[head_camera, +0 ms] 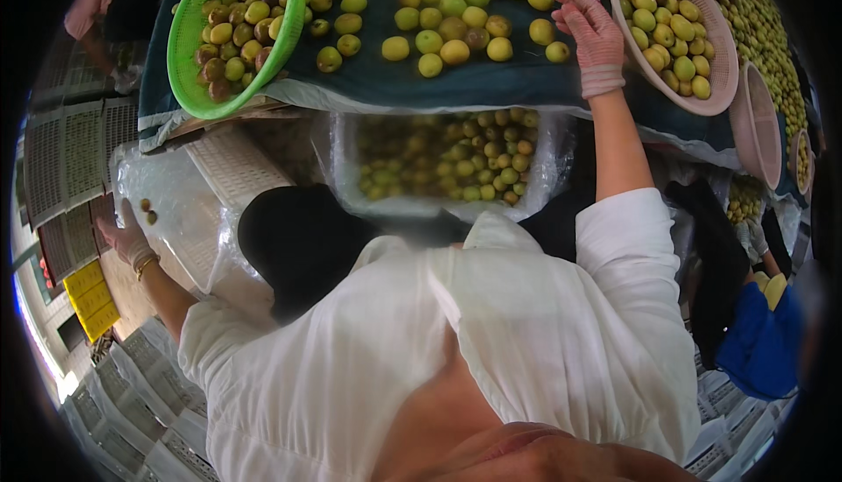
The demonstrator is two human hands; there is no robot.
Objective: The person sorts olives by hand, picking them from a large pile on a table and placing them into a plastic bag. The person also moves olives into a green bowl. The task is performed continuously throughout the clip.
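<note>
My right hand (595, 41), in a thin reddish-striped glove, is raised over the dark cloth of the sorting table (355, 87), just left of a pale pink plastic basket (727, 81) of green-yellow fruit. Its fingers point up and left, near loose round fruits (454, 51), and no fruit shows in it. Low at the left, my left hand (125, 235), gloved and with a bracelet at the wrist, is spread at the edge of a plastic-lined crate (171, 186) with a few small fruits inside. A bright green basket (289, 41) of greenish-brown fruit stands at the table's left end.
Below the table edge, before my lap, is a plastic-lined crate (339, 173) of fruit. More pink baskets (756, 127) line the right side beside a large fruit pile (763, 28). Stacked crates (66, 153) stand left. Co-workers' gloved hands show at far right (753, 235) and upper left (125, 77).
</note>
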